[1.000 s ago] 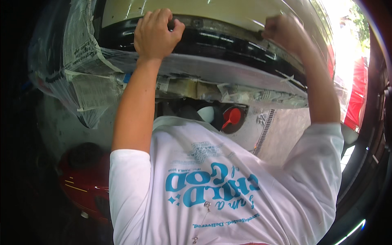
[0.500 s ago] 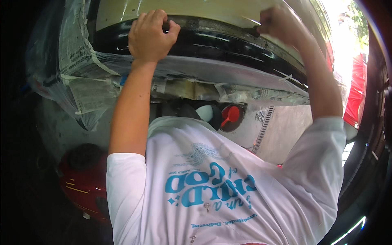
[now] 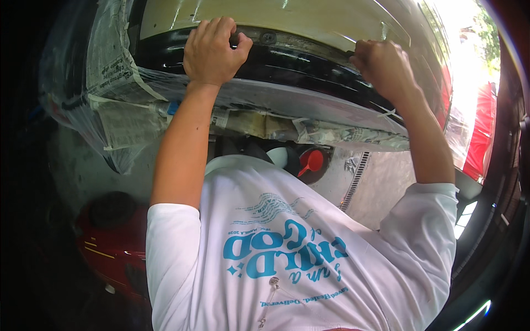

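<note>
Both of my arms reach forward to a vehicle body. My left hand [image 3: 217, 52] is closed with the knuckles away from me, at the left part of a grimy seam strip [image 3: 295, 42]. Something dark shows between its thumb and fingers, too hidden to name. My right hand [image 3: 383, 69] is bent into a closed grip at the strip's right part, with a small dark piece by its fingertips that I cannot make out. Along the strip's near side runs a glossy black curved panel [image 3: 276, 66]. Beyond the strip lies a yellowish-cream body panel [image 3: 298, 19].
Newspaper [image 3: 110, 66] and clear plastic sheeting [image 3: 69, 83] cover the vehicle's left side, with more masking paper [image 3: 326, 132] below the black panel. A red dipper [image 3: 312, 161] lies in a round container near my feet. Behind me at left stands a dark red vehicle [image 3: 110, 243]. A floor drain [image 3: 356, 179] runs at right.
My right hand, blurred and higher before, has come down and nearer along the strip. The left hand keeps its grip; the view has shifted slightly.
</note>
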`<act>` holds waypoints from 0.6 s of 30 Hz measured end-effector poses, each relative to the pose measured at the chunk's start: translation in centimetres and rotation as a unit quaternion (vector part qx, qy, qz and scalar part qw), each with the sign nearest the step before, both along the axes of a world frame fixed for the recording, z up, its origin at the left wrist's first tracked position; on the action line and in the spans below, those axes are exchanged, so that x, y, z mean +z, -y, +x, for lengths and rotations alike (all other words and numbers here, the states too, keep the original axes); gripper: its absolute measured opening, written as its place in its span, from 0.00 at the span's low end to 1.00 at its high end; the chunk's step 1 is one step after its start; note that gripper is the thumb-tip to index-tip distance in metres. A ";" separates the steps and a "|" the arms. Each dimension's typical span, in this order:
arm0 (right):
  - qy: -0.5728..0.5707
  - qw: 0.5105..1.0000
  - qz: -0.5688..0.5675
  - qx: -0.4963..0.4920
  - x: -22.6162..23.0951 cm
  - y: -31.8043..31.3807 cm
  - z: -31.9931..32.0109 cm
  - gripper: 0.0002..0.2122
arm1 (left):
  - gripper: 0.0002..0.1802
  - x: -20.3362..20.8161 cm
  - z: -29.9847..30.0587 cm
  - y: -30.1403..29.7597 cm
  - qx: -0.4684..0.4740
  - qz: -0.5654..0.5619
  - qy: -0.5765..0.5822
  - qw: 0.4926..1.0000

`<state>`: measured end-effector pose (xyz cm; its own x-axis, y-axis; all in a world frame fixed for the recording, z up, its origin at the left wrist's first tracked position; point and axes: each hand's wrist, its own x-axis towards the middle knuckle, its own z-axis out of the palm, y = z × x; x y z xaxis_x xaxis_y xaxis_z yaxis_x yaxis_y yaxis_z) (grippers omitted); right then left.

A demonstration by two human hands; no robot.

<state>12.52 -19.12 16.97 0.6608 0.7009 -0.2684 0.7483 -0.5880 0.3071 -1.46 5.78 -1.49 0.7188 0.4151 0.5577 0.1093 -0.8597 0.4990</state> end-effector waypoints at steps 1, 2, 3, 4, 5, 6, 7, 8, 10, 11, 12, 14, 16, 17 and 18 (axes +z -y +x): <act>-0.052 0.998 0.012 -0.020 0.4 -0.3 1.1 0.09 | 0.10 0.0 0.2 -0.1 -0.006 0.002 0.002 1.000; -0.098 0.994 0.022 -0.047 1.1 -0.6 2.8 0.09 | 0.10 0.2 0.6 0.0 -0.018 0.001 0.010 1.000; -0.144 0.987 0.034 -0.064 1.5 -0.8 4.3 0.09 | 0.10 0.3 0.6 0.2 -0.021 0.002 0.018 1.000; -0.169 0.982 0.026 -0.076 1.6 -0.8 4.8 0.09 | 0.10 0.4 0.5 0.2 -0.030 -0.005 0.015 0.999; -0.194 0.978 0.019 -0.079 1.9 -1.4 5.7 0.10 | 0.10 0.4 0.6 0.0 -0.029 -0.009 0.013 0.999; -0.217 0.973 0.011 -0.083 2.3 -1.6 6.0 0.10 | 0.10 0.5 0.6 -0.1 -0.030 -0.013 0.012 0.999; -0.199 0.977 0.023 -0.076 2.4 -1.3 5.3 0.11 | 0.10 0.7 0.6 -0.3 -0.026 -0.015 0.012 0.999; -0.161 0.985 0.033 -0.045 2.3 -1.5 3.7 0.10 | 0.10 0.4 0.3 -0.3 -0.018 -0.016 0.005 1.000; -0.076 0.994 0.073 0.003 1.5 -0.4 0.7 0.08 | 0.10 0.6 0.3 -0.6 -0.008 -0.009 0.008 1.000; -0.051 0.996 0.075 0.008 1.1 0.2 -0.3 0.08 | 0.10 0.4 0.4 -0.5 -0.009 -0.006 0.015 1.000; -0.027 0.997 0.076 0.014 0.7 0.4 -1.2 0.08 | 0.10 0.3 0.4 -0.4 -0.009 -0.002 0.021 1.000; 0.005 0.996 0.075 0.037 -0.4 0.4 -1.7 0.07 | 0.10 0.1 0.2 -0.1 -0.002 -0.003 0.008 1.000; 0.026 0.995 0.064 0.070 -0.9 -0.1 -1.5 0.07 | 0.10 0.1 -0.1 0.0 -0.001 0.000 0.000 1.000; -0.017 0.997 0.046 0.053 -0.8 -0.6 -0.2 0.08 | 0.10 0.2 0.0 0.0 -0.005 0.003 0.002 1.000; -0.060 0.997 0.029 0.036 -0.6 -1.6 2.1 0.08 | 0.10 0.1 0.0 0.0 -0.008 0.006 0.003 1.000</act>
